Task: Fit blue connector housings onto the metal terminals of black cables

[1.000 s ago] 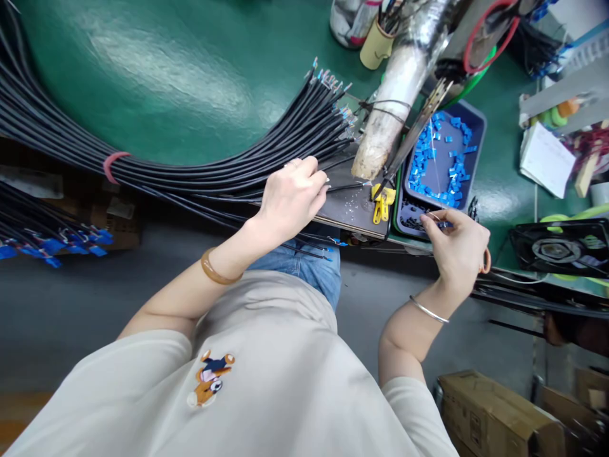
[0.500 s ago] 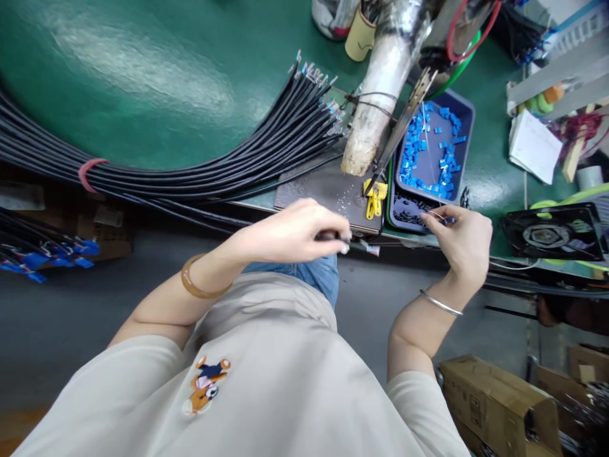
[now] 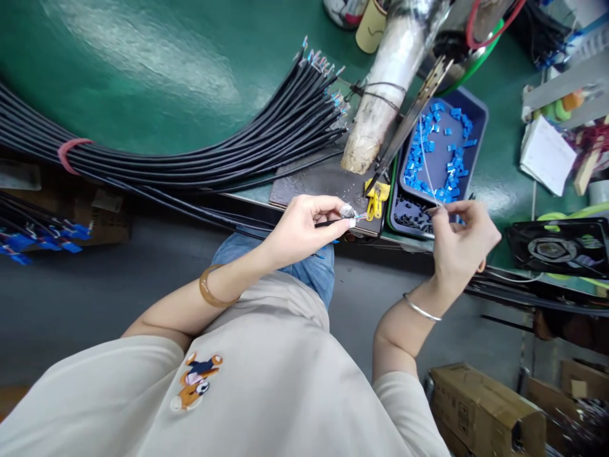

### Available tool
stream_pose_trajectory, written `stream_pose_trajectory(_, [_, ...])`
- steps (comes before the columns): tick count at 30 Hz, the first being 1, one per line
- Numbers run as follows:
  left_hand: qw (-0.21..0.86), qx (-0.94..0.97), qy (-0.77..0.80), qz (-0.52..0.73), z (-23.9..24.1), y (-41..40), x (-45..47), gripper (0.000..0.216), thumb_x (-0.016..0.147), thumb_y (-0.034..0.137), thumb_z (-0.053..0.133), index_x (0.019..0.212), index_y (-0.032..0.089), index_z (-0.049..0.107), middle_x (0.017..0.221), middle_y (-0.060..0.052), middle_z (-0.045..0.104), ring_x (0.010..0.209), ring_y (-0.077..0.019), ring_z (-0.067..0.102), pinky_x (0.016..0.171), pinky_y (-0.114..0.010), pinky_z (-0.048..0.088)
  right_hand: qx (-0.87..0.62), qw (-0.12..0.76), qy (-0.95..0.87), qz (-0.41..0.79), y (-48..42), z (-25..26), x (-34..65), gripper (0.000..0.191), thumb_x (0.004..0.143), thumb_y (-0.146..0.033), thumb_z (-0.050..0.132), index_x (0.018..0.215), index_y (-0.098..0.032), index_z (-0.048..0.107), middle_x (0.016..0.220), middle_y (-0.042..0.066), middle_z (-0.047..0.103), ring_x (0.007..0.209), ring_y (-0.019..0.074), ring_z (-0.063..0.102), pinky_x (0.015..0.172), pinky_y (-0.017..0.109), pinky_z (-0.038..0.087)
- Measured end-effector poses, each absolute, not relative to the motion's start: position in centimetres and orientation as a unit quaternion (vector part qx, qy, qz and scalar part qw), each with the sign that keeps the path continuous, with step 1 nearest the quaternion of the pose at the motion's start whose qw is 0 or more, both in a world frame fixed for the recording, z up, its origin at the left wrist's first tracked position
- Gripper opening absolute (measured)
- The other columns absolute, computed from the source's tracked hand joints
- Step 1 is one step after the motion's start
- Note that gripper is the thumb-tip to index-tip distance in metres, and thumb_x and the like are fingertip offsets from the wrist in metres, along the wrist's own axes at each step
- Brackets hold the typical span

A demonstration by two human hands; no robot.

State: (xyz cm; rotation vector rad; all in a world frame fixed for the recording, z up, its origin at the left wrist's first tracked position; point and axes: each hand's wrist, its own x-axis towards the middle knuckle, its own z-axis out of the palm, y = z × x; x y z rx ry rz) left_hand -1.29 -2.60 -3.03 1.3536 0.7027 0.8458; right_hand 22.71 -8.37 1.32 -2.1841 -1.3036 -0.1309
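Observation:
My left hand (image 3: 304, 223) pinches a black cable (image 3: 325, 223) near its end, with thumb and fingers closed round it. Thin coloured wires (image 3: 361, 217) stick out of that end toward the yellow clip-like piece (image 3: 377, 200) on the dark work plate (image 3: 304, 181). A pale finger cover shows on one fingertip. Over the front edge of the parts trays, my right hand (image 3: 462, 236) pinches a thin pale wire (image 3: 425, 158), which runs up across the tray of blue connectors (image 3: 457, 170). Below that lies a tray of small black parts (image 3: 413, 214).
A bundle of black cables (image 3: 204, 168), tied with a red band (image 3: 70, 152), lies along the bench at left. A foil-wrapped duct (image 3: 373, 120) and a slanted metal bar (image 3: 409, 124) hang over the plate. A black fan (image 3: 552, 247) stands at right.
My left hand has turned, bringing the cable's coloured wires up over the plate's edge near the yellow piece. My right hand still pinches the pale wire and has shifted slightly. The view moved a little.

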Motion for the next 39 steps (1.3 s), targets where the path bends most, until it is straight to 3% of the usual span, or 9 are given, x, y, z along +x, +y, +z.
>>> stream_pose_trajectory(2, [0.629,0.604,0.321,0.370,-2.9,-2.6,-1.2,0.013,0.080,0.023,0.065,0.078,0.011,0.067,0.065,-0.001,0.061,0.057,-0.0068,0.055,0.055,-0.018,0.045,-0.768,0.424,-0.479,-0.031,-9.0,1.5,20.5,0.010,0.084,-0.027,0.059,0.084,-0.018,0.063,0.079,0.001,0.065,0.063,0.0123,0.059,0.056,0.024,0.041])
stream_pose_trajectory(4, [0.617,0.613,0.329,0.367,-2.8,-2.6,-1.1,0.013,0.081,0.023,0.064,0.077,0.012,0.066,0.063,-0.001,0.060,0.055,-0.0066,0.054,0.053,-0.018,0.044,-0.722,0.509,-0.468,-0.002,-9.6,1.4,18.4,0.009,0.079,-0.026,0.068,0.081,-0.018,0.063,0.077,0.000,0.062,0.070,0.0119,0.061,0.056,0.023,0.042])
stream_pose_trajectory(11, [0.599,0.625,0.332,0.375,-2.4,-2.7,-0.9,0.011,0.081,0.023,0.066,0.078,0.012,0.066,0.067,-0.001,0.061,0.060,-0.0073,0.054,0.056,-0.018,0.044,-0.675,0.513,-0.476,0.233,-9.6,-1.4,14.2,0.010,0.080,-0.030,0.070,0.084,-0.021,0.072,0.080,0.000,0.067,0.060,0.0078,0.058,0.055,0.023,0.048])
stream_pose_trajectory(19, [0.486,0.697,0.333,0.408,-2.8,-2.9,-0.8,0.011,0.082,0.021,0.065,0.074,0.014,0.064,0.067,0.001,0.061,0.059,-0.0064,0.049,0.056,-0.019,0.039,-0.665,0.532,-0.445,0.277,-8.8,-2.0,13.6,0.012,0.078,-0.030,0.068,0.074,-0.019,0.066,0.068,-0.003,0.060,0.057,0.0073,0.055,0.057,0.022,0.048])
stream_pose_trajectory(25, [0.382,0.722,0.369,0.444,-3.1,-4.0,-0.4,0.010,0.084,0.021,0.062,0.076,0.015,0.063,0.060,0.003,0.055,0.051,-0.0046,0.039,0.052,-0.020,0.034,-0.679,0.528,-0.461,0.217,-8.6,-2.7,12.5,0.013,0.081,-0.029,0.064,0.072,-0.020,0.062,0.063,-0.004,0.056,0.052,0.0065,0.048,0.052,0.022,0.043])
stream_pose_trajectory(30, [0.532,0.626,0.372,0.431,-2.6,-3.9,-0.9,0.014,0.084,0.027,0.063,0.081,0.014,0.065,0.064,0.000,0.062,0.055,-0.0062,0.052,0.053,-0.018,0.042,-0.651,0.482,-0.585,-0.039,-9.3,-2.9,11.3,0.010,0.083,-0.019,0.063,0.086,-0.027,0.070,0.080,-0.001,0.068,0.063,0.0088,0.057,0.062,0.025,0.049])
stream_pose_trajectory(35, [0.727,0.615,0.211,0.221,-1.5,0.1,-3.0,0.033,0.082,0.040,0.067,0.062,0.014,0.068,0.054,-0.005,0.063,0.045,-0.0095,0.051,0.045,-0.022,0.042,-0.688,0.552,-0.471,-0.017,-10.1,-1.4,13.0,0.010,0.086,-0.027,0.061,0.087,-0.024,0.070,0.081,0.001,0.065,0.069,0.0122,0.061,0.058,0.027,0.048])
stream_pose_trajectory(37, [0.738,0.660,0.096,0.107,-0.7,1.6,-3.4,0.022,0.075,0.036,0.074,0.063,0.017,0.072,0.054,-0.005,0.065,0.047,-0.0127,0.056,0.048,-0.025,0.045,-0.695,0.589,-0.413,0.014,-10.4,-0.9,14.1,0.010,0.083,-0.029,0.063,0.087,-0.022,0.069,0.083,0.002,0.064,0.072,0.0133,0.063,0.057,0.028,0.049])
stream_pose_trajectory(39, [0.677,0.736,-0.016,0.017,0.3,1.9,-3.3,0.006,0.072,0.024,0.075,0.067,0.022,0.074,0.059,-0.003,0.068,0.052,-0.0144,0.061,0.053,-0.025,0.048,-0.685,0.613,-0.390,0.053,-10.6,-0.7,15.1,0.013,0.078,-0.030,0.069,0.086,-0.020,0.069,0.084,0.002,0.065,0.073,0.0140,0.064,0.058,0.028,0.050])
